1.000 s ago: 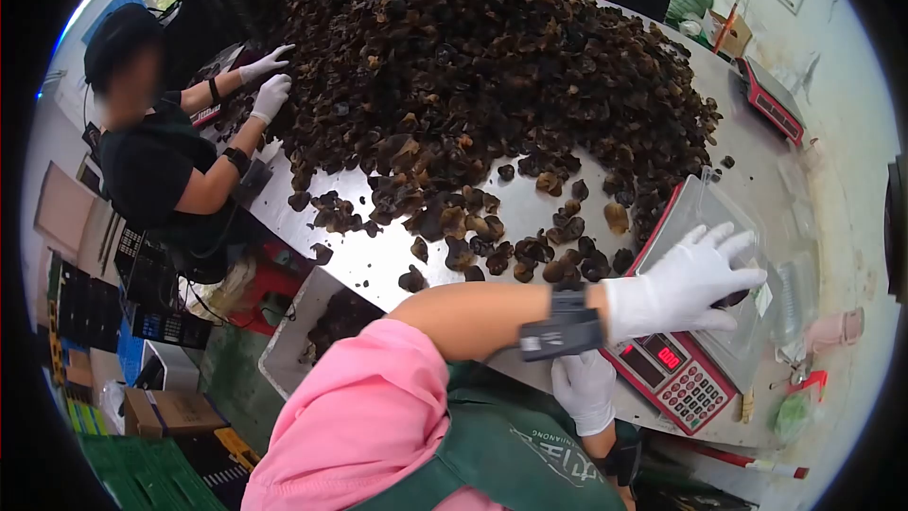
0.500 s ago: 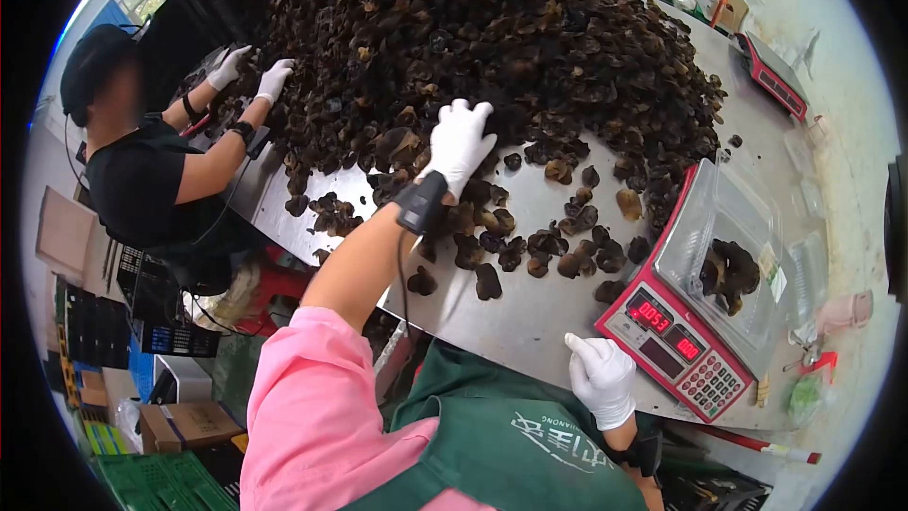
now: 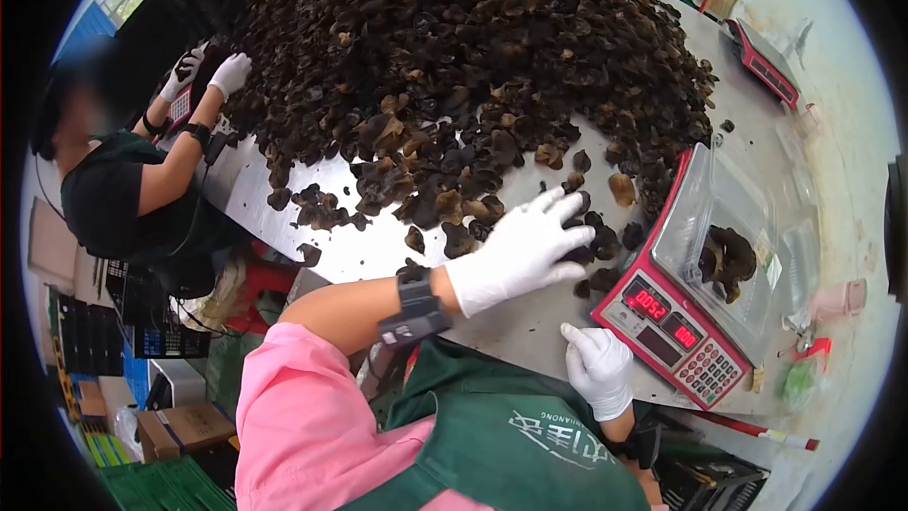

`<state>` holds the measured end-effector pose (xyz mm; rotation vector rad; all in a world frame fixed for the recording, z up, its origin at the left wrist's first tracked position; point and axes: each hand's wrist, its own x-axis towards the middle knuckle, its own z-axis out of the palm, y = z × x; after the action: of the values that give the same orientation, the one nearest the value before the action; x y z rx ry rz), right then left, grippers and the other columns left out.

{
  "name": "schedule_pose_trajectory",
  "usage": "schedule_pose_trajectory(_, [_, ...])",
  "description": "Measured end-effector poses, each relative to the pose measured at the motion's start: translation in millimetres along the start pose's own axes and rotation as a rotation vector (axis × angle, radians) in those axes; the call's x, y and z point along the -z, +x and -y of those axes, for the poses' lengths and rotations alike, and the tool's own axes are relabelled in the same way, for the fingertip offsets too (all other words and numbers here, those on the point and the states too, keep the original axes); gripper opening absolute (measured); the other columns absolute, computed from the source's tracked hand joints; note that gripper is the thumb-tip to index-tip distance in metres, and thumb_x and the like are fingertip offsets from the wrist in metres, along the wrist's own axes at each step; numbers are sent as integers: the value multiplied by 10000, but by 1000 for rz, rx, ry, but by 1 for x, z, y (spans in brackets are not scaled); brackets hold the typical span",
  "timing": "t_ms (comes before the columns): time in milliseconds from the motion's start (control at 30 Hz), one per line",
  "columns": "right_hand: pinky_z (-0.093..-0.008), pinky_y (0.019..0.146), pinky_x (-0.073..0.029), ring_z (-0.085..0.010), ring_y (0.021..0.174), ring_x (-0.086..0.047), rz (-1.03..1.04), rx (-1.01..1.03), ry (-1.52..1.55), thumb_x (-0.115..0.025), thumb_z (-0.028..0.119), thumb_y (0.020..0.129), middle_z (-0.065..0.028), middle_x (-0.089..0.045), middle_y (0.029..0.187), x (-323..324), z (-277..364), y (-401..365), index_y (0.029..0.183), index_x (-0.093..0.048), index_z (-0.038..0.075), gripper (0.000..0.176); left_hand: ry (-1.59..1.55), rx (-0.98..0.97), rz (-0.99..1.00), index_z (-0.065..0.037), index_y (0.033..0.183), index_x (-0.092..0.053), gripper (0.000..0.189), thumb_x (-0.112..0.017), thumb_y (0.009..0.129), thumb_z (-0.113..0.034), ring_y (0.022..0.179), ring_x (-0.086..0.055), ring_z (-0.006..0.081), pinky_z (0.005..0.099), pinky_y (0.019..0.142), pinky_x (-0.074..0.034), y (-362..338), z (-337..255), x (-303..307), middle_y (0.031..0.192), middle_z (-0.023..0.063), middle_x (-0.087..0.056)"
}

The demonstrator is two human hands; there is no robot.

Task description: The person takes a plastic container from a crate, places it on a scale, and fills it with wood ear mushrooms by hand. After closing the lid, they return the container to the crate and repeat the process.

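Observation:
In a white glove, my left hand (image 3: 525, 251) reaches across the metal table (image 3: 369, 251) with its fingers spread. It is over and beside several loose dark wood ear mushrooms (image 3: 605, 244), just left of a red and white digital scale (image 3: 667, 331). My right hand (image 3: 602, 374), also gloved, is loosely curled at the table's near edge by the scale's lower left corner; no object shows in it. A clear plastic tray (image 3: 747, 189) sits on the scale, holding a clump of wood ear (image 3: 726, 263). The scale's red display is lit.
A large heap of wood ear (image 3: 473, 47) covers the far side of the table. A co-worker (image 3: 113, 170) in gloves handles pieces at the left. Another scale (image 3: 764, 66) stands at the far right. A cardboard box (image 3: 184, 428) lies on the floor at lower left.
My left hand has come back from the heap toward me and to the right, nearer the scale. My right hand stays about where it was. The co-worker's hands have moved left, away from the heap.

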<state>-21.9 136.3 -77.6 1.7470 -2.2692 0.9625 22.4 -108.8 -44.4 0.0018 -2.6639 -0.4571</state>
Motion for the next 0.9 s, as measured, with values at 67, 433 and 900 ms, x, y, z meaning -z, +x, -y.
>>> schedule_pose_trajectory(67, [-383,601,-490,-252,691,-604,1,7,-23,-704,-2,746,-36,-647,867,-1,-2,-2,1123,-723,132,401,-34,17,-144,-146,1176,-691,425,-801,797,-306,1250,-549,402,477,992,-518,5,16,15,1337,173,-582])
schedule_pose_trajectory(433, [-374,590,-490,-237,685,-593,21,12,-58,-736,38,752,-16,-627,870,-1,-3,-2,1148,-717,151,412,204,143,145,-156,1071,-707,231,-714,843,-195,996,-645,311,402,774,-581,17,29,-19,1092,101,-613])
schedule_pose_trajectory(900, [-368,593,-498,-229,697,-609,24,5,-51,-735,42,748,-13,-640,880,2,0,1,1081,-720,137,347,591,445,-123,-151,846,-705,116,-726,824,-263,814,-681,294,430,692,-554,16,186,24,871,56,-666])
